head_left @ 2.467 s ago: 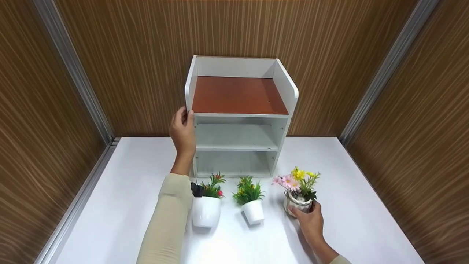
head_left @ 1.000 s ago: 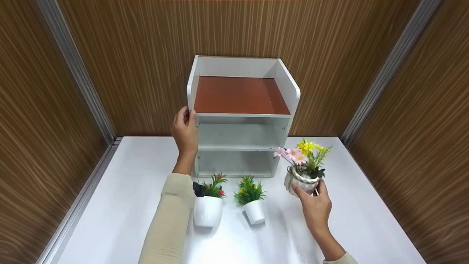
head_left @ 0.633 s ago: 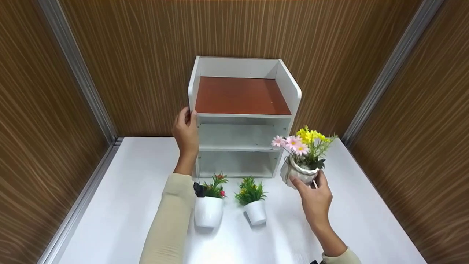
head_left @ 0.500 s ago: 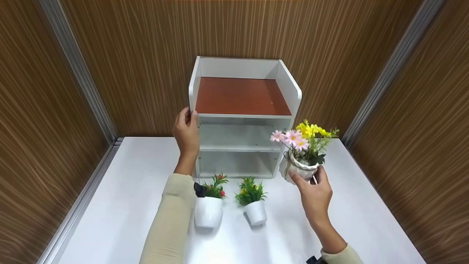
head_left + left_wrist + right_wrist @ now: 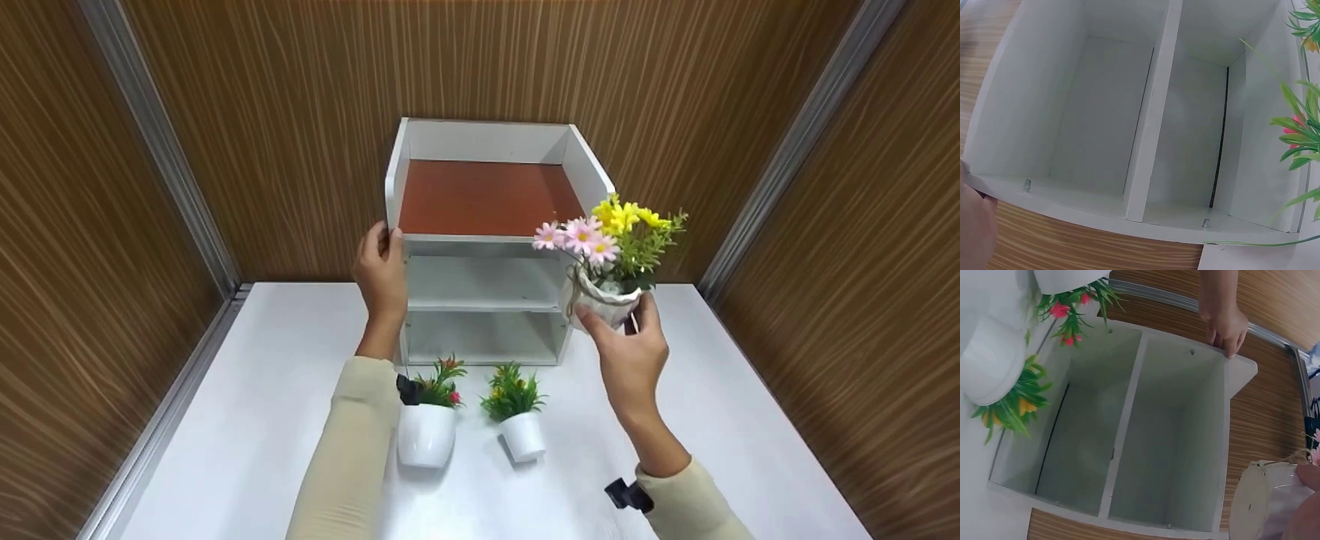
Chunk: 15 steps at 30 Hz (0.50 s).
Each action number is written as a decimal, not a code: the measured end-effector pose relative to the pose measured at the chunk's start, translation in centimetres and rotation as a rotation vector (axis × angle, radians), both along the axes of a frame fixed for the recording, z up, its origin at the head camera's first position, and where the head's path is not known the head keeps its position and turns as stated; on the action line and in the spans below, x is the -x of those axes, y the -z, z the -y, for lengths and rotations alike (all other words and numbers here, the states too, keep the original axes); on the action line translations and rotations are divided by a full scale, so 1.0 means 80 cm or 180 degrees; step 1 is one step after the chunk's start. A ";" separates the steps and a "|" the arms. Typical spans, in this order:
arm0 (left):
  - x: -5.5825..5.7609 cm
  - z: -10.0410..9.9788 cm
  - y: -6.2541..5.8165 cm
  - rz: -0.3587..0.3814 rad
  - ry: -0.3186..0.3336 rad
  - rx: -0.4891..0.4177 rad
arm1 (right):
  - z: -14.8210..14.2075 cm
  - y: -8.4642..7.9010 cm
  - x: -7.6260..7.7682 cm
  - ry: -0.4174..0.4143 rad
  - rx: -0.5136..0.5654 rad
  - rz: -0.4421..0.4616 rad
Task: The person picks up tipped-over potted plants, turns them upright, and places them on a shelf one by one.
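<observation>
In the head view my right hand grips a whitish flower pot with pink and yellow artificial flowers, raised in front of the shelf's right side. The right wrist view shows the pot's base and part of that hand. My left hand holds the left side edge of a white shelf unit, thumb on the front edge; its other fingers are partly hidden behind the side panel. The unit has a reddish-brown top and two open compartments, seen from the front in both wrist views.
Two white pots with green plants stand before the shelf: a larger one with red flowers and a smaller, tilted-looking one. The white table is bordered by wood-grain panels at the back and sides.
My right hand has lifted the flower pot off the table, raising it forward and lately a little left, up to the shelf's right side. The left hand stays on the shelf edge.
</observation>
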<state>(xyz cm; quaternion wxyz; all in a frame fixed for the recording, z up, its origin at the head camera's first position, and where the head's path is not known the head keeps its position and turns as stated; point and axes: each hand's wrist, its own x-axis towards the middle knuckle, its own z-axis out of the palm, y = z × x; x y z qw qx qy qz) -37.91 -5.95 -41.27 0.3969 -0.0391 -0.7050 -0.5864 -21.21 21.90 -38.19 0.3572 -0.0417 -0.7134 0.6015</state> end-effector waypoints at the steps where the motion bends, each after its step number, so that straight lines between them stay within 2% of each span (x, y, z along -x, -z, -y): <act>1: 0.000 0.000 -0.001 0.0006 0.0002 -0.0003 | 0.003 -0.002 0.003 0.0001 -0.0001 -0.0034; 3: 0.000 0.001 -0.002 0.0022 0.0002 -0.0013 | 0.009 -0.006 0.007 0.0008 -0.0005 -0.0078; 6: -0.001 0.001 -0.004 0.0048 0.0015 -0.0033 | 0.010 -0.001 0.023 0.0050 -0.0069 -0.0124; 15: 0.001 0.002 -0.003 0.0055 0.0029 -0.0059 | 0.032 -0.015 0.049 0.0309 -0.0129 -0.0180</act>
